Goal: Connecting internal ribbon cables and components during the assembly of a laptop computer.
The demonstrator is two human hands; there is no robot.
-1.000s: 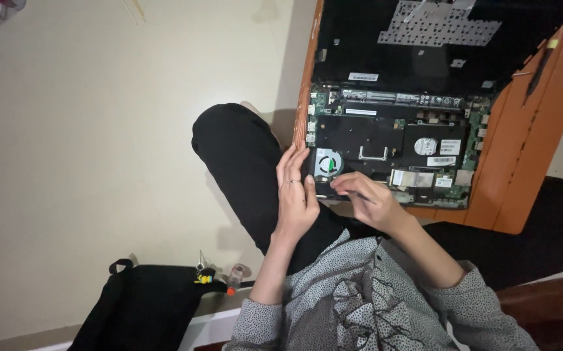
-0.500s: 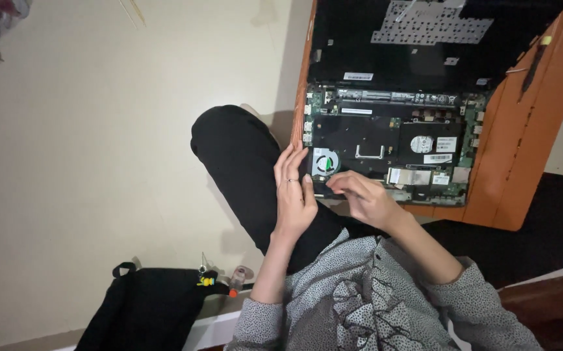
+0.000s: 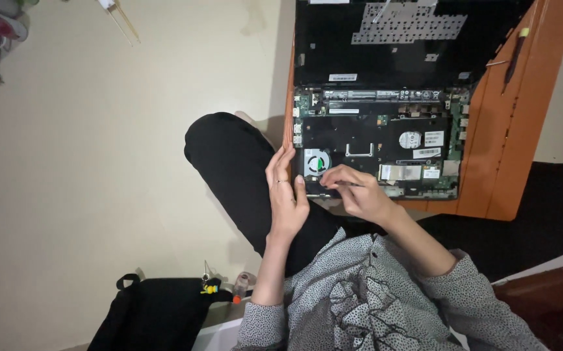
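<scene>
laptop [image 3: 385,130] top edge cut off

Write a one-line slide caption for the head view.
Left hand steadies the opened laptop at its near edge while the right hand works beside the cooling fan.

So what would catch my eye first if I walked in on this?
Probably the opened laptop on the orange board at upper right, its green circuitry and round fan bare. Both hands meet at its near edge: the left hand beside the fan, the right hand pinching something small.
</scene>
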